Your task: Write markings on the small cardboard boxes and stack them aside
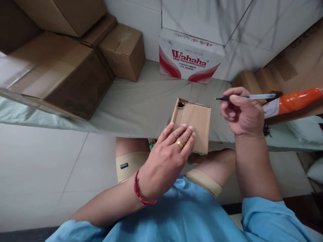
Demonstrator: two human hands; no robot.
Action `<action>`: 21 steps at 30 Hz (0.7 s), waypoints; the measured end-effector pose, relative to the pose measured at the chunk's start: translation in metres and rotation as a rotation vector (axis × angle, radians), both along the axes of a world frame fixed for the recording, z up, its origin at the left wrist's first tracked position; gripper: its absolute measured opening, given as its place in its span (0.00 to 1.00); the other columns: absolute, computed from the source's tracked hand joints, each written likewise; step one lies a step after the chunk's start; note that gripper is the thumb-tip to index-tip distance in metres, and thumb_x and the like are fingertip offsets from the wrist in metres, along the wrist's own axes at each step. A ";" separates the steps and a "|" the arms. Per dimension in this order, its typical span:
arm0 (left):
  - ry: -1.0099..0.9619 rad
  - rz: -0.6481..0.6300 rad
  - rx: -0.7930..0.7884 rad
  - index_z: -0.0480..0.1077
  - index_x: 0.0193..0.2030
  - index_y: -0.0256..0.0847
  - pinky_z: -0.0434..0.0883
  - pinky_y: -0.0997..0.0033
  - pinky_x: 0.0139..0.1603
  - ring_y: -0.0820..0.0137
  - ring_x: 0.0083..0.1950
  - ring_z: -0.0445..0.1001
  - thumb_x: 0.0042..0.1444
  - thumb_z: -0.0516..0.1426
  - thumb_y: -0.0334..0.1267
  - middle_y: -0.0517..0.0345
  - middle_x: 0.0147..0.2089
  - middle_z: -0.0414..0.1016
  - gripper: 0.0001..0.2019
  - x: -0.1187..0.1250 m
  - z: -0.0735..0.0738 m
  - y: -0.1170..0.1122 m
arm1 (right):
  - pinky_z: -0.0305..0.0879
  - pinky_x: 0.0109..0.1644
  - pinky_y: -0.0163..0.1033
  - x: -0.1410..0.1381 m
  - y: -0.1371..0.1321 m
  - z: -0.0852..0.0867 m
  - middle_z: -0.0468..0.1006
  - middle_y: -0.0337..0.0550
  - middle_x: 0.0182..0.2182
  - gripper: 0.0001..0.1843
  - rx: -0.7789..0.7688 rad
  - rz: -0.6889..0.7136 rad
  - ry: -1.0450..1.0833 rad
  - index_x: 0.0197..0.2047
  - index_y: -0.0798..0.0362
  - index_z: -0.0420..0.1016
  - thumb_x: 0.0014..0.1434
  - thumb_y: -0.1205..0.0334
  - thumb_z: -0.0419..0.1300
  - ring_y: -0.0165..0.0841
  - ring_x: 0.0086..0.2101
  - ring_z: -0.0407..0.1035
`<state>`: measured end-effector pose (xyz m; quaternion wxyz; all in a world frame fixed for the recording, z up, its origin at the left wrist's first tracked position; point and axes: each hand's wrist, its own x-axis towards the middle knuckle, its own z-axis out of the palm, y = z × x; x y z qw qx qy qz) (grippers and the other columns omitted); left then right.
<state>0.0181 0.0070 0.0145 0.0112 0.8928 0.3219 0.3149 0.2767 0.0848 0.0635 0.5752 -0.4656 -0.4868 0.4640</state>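
A small flat cardboard box [199, 122] lies at the near edge of the cloth-covered surface, partly overhanging it. A dark round hole shows near its far left corner. My left hand [174, 148] rests flat on the box, its fingers stretched out over the lower left part. To the right of the box and above the surface, my right hand [243, 111] pinches a pen [259, 96] between thumb and fingers. The pen's dark tip points left, toward the box but apart from it.
Large cardboard boxes [50, 67] are stacked at the left. A white and red water carton [190, 57] stands against the tiled wall. An orange bottle-like object [300, 101] and more cardboard [297, 64] are at the right. The pale green cloth [131, 104] covers the surface.
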 end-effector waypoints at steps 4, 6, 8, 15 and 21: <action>-0.007 -0.006 -0.008 0.75 0.67 0.29 0.72 0.43 0.78 0.52 0.72 0.79 0.76 0.58 0.30 0.45 0.70 0.80 0.17 0.000 0.000 -0.001 | 0.54 0.24 0.32 -0.051 0.013 0.006 0.83 0.37 0.30 0.08 0.060 0.220 -0.164 0.41 0.50 0.80 0.62 0.57 0.72 0.25 0.23 0.61; -0.018 -0.007 -0.018 0.76 0.67 0.28 0.72 0.42 0.79 0.51 0.72 0.79 0.75 0.58 0.30 0.45 0.70 0.80 0.17 0.000 0.000 0.000 | 0.57 0.27 0.33 -0.066 0.023 0.001 0.76 0.34 0.25 0.08 0.115 0.229 -0.316 0.34 0.50 0.76 0.62 0.60 0.71 0.25 0.24 0.61; -0.030 -0.007 -0.031 0.76 0.67 0.28 0.71 0.43 0.80 0.52 0.72 0.79 0.75 0.58 0.30 0.44 0.70 0.80 0.17 -0.001 0.000 0.000 | 0.59 0.29 0.34 -0.075 0.029 -0.005 0.70 0.33 0.23 0.11 0.153 0.199 -0.471 0.30 0.50 0.72 0.62 0.64 0.68 0.26 0.25 0.61; -0.013 -0.041 -0.073 0.76 0.67 0.30 0.70 0.46 0.82 0.56 0.75 0.76 0.77 0.56 0.32 0.45 0.72 0.78 0.17 -0.004 0.001 0.002 | 0.57 0.31 0.36 -0.073 0.023 -0.013 0.69 0.33 0.24 0.09 0.224 0.092 -0.622 0.30 0.49 0.72 0.64 0.66 0.61 0.27 0.26 0.62; -0.024 -0.037 -0.097 0.77 0.67 0.31 0.67 0.49 0.84 0.57 0.75 0.76 0.77 0.56 0.31 0.46 0.72 0.79 0.17 -0.004 0.003 0.005 | 0.57 0.31 0.36 -0.071 0.023 -0.012 0.71 0.33 0.24 0.08 0.202 0.127 -0.612 0.31 0.49 0.73 0.64 0.66 0.61 0.28 0.26 0.62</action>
